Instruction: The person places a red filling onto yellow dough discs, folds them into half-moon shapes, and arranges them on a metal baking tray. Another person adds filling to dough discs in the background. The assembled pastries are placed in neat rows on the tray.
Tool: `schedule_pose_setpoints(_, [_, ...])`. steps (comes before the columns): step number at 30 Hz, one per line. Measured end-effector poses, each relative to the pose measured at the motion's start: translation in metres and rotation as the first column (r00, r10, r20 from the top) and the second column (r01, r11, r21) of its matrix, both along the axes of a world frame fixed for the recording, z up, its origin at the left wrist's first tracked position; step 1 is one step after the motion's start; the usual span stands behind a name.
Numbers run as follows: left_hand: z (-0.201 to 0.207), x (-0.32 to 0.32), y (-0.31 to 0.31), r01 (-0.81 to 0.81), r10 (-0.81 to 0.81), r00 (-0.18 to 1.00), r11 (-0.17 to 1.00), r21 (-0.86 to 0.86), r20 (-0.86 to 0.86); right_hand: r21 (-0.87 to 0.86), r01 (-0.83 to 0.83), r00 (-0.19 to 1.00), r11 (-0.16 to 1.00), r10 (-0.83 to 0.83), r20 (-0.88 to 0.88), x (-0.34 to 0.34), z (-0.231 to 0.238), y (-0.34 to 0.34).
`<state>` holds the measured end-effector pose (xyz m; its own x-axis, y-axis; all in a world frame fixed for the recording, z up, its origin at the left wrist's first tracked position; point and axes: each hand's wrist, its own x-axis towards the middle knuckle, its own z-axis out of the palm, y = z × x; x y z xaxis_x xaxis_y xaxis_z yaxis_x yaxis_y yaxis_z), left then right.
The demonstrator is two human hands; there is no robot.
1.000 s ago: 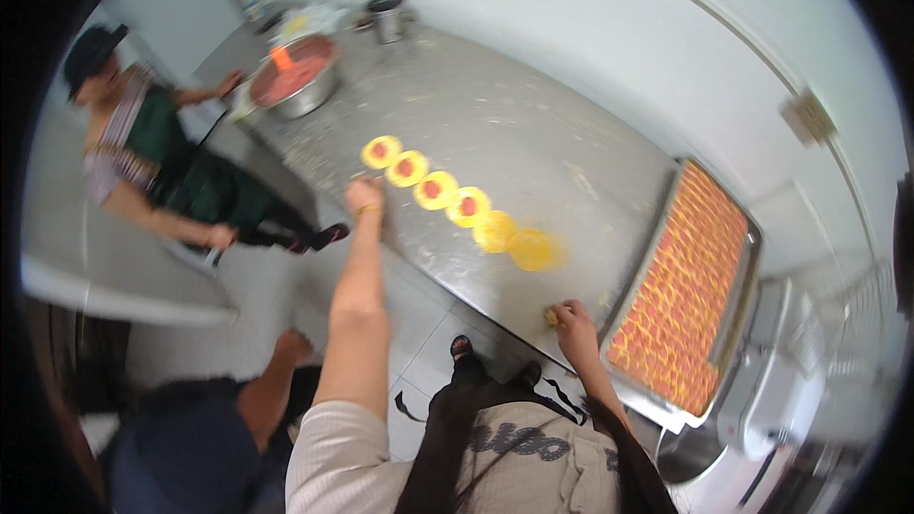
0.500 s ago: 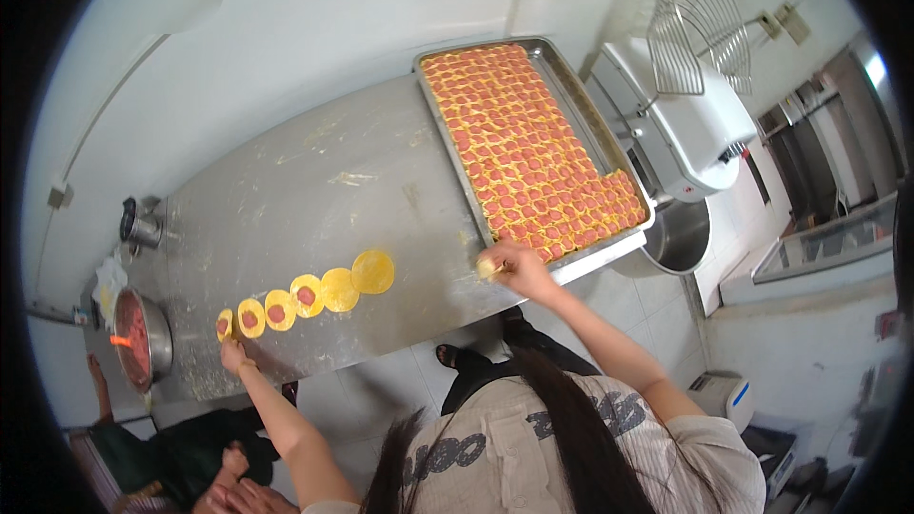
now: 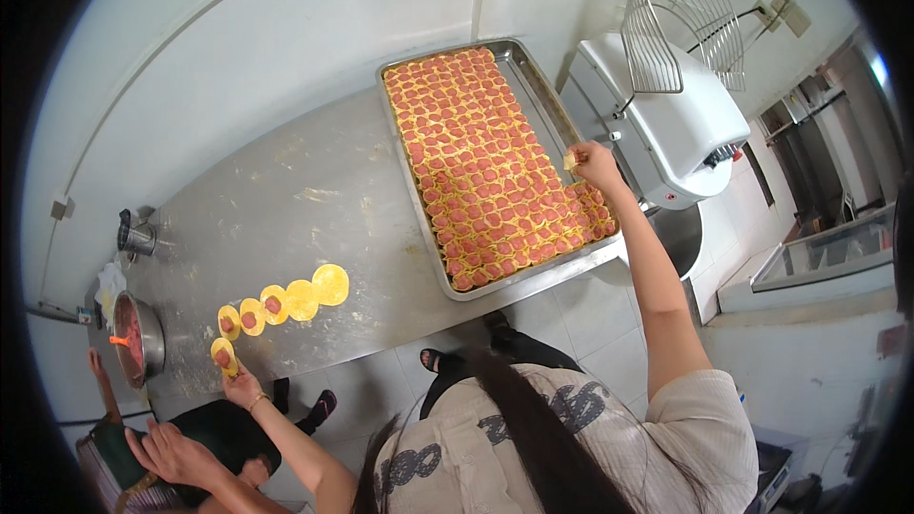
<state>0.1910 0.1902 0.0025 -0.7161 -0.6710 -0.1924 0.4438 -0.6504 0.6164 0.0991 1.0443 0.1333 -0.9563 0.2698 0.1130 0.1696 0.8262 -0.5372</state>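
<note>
The right hand [image 3: 598, 164] hovers over the far right edge of the metal tray [image 3: 533, 86], fingers pinched on a small folded dumpling [image 3: 570, 161]. The tray, packed with rows of filled yellow wrappers [image 3: 486, 162], rests on the steel desk [image 3: 286, 200]. The left hand [image 3: 240, 383] reaches to the desk's near left edge, fingers closed on a filled wrapper [image 3: 222, 357] at the end of a short row of round wrappers [image 3: 286, 300]. A bowl of red filling [image 3: 133, 338] sits further left.

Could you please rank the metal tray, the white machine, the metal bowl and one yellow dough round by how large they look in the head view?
1. metal tray
2. white machine
3. metal bowl
4. yellow dough round

The fisheye shrinks the bowl near the rim.
</note>
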Motion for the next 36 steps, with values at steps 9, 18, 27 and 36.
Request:
schedule_pose_setpoints(9, [0.028,0.084,0.153,0.073,-0.09,0.992,0.98,0.186,0.086,0.127,-0.354,0.928,0.926,0.331,0.172,-0.034,-0.057,0.037])
schedule_pose_setpoints(18, [0.031,0.108,0.257,0.224,-0.232,0.963,0.972,0.073,0.137,0.073,-0.443,0.881,0.893,0.419,0.218,-0.025,-0.056,0.04])
schedule_pose_setpoints(27, [0.03,0.101,0.309,0.273,-0.274,0.952,0.962,0.029,0.138,-0.092,-0.441,0.852,0.893,0.448,0.272,-0.025,-0.041,0.033])
schedule_pose_setpoints(36, [0.03,0.105,0.346,0.326,-0.338,0.923,0.941,0.093,0.181,-0.137,-0.374,0.873,0.917,0.398,0.283,-0.028,-0.047,0.038])
